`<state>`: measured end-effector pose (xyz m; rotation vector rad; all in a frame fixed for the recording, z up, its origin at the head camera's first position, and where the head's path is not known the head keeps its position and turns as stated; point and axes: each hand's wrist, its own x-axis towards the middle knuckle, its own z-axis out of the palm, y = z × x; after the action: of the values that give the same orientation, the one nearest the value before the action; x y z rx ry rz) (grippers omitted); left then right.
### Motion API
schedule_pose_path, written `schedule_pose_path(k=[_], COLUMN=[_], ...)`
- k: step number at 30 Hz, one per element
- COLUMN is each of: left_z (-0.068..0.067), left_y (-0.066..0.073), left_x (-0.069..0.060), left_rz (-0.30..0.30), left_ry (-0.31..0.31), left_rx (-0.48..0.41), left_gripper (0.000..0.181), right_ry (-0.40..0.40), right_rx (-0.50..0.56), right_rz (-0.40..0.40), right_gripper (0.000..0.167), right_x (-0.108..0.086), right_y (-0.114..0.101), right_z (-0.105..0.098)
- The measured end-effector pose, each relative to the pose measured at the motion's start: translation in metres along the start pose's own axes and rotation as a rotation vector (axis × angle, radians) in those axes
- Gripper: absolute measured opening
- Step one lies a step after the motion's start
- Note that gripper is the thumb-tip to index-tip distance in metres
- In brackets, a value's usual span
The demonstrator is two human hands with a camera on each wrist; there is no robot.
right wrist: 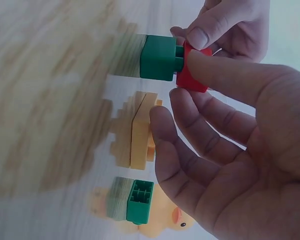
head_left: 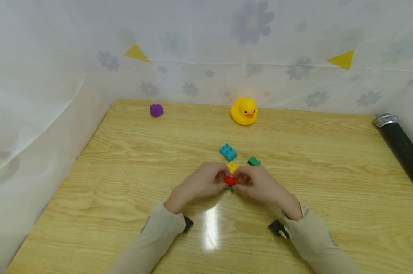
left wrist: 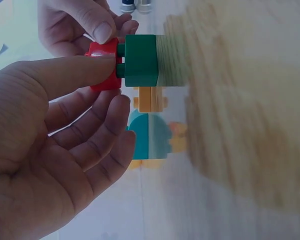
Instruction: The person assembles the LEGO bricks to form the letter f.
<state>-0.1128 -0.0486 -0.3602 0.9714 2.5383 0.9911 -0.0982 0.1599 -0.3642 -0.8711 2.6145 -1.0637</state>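
Both hands hold a red toy building brick point(head_left: 230, 180) between them. My left hand point(head_left: 206, 179) pinches it from the left with thumb and fingers, and my right hand point(head_left: 261, 184) pinches it from the right. Directly under the red brick stands a green brick point(left wrist: 141, 60) on the table. Its studs show between the two bricks in both wrist views; whether they touch is hard to tell. Just beyond the fingers lies a yellow brick point(head_left: 232, 166), partly hidden in the head view. Farther off are a turquoise brick point(head_left: 228, 152) and, near the right hand, another green piece point(head_left: 254, 161).
At the back of the wooden table point(head_left: 124, 152) sit a yellow rubber duck point(head_left: 244, 112) and a small purple duck point(head_left: 156, 110). A black microphone point(head_left: 401, 148) lies along the right side. Flowered white cloth point(head_left: 199, 45) hangs behind.
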Motion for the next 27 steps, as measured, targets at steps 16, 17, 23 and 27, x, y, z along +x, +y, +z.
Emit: schedule_pose_path(k=[16, 17, 23, 27], left_z=[-0.0009, -0.001, -0.0008, 0.0005], left_y=[0.0011, 0.0011, 0.001, -0.0006], left_x=[-0.0013, -0.0012, -0.0008, -0.0005], left_rz=[-0.001, -0.002, -0.015, -0.026], left_ry=[-0.014, -0.015, -0.017, -0.013], left_rx=[0.021, 0.02, 0.007, 0.002], left_gripper=[0.014, 0.014, 0.013, 0.012], right_ry=[0.006, 0.005, 0.006, 0.017], right_rx=[-0.037, -0.037, -0.029, -0.032], right_rz=[0.001, 0.004, 0.008, 0.01], right_gripper=[0.013, 0.013, 0.011, 0.01], right_x=[0.0004, 0.0004, 0.0007, 0.001], right_y=[-0.0025, -0.0024, -0.0019, -0.0008], right_z=[0.001, 0.0011, 0.0011, 0.0026])
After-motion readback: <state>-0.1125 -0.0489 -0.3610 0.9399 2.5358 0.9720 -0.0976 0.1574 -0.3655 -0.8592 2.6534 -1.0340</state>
